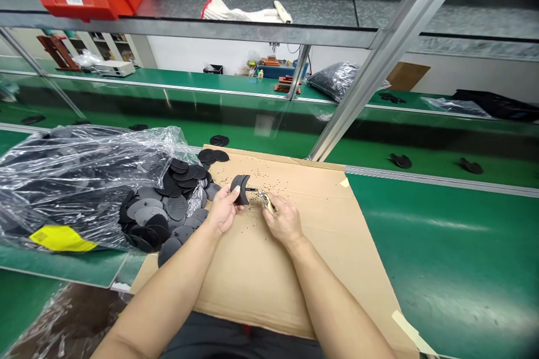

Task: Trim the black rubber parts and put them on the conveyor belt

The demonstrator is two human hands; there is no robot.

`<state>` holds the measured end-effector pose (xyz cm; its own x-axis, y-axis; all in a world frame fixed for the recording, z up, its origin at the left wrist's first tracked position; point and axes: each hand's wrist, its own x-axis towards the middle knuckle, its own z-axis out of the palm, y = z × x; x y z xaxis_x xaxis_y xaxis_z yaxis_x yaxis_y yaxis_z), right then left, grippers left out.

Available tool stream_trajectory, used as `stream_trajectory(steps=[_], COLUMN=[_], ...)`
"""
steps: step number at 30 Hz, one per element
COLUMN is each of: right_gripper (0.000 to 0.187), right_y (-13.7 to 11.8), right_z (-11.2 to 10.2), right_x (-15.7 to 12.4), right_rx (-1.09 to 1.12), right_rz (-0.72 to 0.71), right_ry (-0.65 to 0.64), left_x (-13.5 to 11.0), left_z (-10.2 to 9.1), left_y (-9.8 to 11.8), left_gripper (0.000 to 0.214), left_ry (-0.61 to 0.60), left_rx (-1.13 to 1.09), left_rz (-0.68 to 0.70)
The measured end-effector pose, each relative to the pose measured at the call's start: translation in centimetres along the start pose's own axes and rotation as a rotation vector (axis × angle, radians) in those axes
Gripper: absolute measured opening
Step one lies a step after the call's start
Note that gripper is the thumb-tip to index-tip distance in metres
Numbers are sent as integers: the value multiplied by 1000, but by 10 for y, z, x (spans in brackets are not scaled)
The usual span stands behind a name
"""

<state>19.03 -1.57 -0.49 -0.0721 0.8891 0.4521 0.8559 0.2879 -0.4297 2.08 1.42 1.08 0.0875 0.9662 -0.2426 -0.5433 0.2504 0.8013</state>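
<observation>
- Hands stand apart from each other: the left hand (pixel 224 210) is clamped on a curved black part (pixel 241 189); the right hand (pixel 283 219) is clamped around a pliers-like tool (pixel 267 202).
- The black part is held above the cardboard sheet (pixel 261 269), tool tip at its right edge; whether the tip grips it cannot be told.
- Work on this part is judged under way; dark specks scattered on the cardboard suggest removed material.
- Handled pieces cannot be told from unhandled ones in the disc pile (pixel 177 207), at the mouth of the plastic bag (pixel 84 162).
- Count: two hands, one tool; layers in the held part uncertain; pile and specks too many to count.
- Two black pieces (pixel 400 161) lie on the green belt right of the metal post (pixel 379 50).
</observation>
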Motion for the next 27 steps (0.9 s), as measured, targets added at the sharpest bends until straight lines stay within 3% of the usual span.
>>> stream_trajectory(steps=[14,19,27], right_gripper=[28,29,30], right_y=[-1,-1,-2], right_z=[-5,-5,1], right_x=[0,1,-1], right_rx=[27,50,647], right_rz=[-11,26,231], right_ry=[26,-31,-273], left_x=[1,3,3], left_z=[-2,-3,-4], left_y=[-3,-4,-2], left_gripper=[35,35,34], left_ry=[-16,-18,-25], left_rx=[10,0,-34], left_rz=[24,19,-11])
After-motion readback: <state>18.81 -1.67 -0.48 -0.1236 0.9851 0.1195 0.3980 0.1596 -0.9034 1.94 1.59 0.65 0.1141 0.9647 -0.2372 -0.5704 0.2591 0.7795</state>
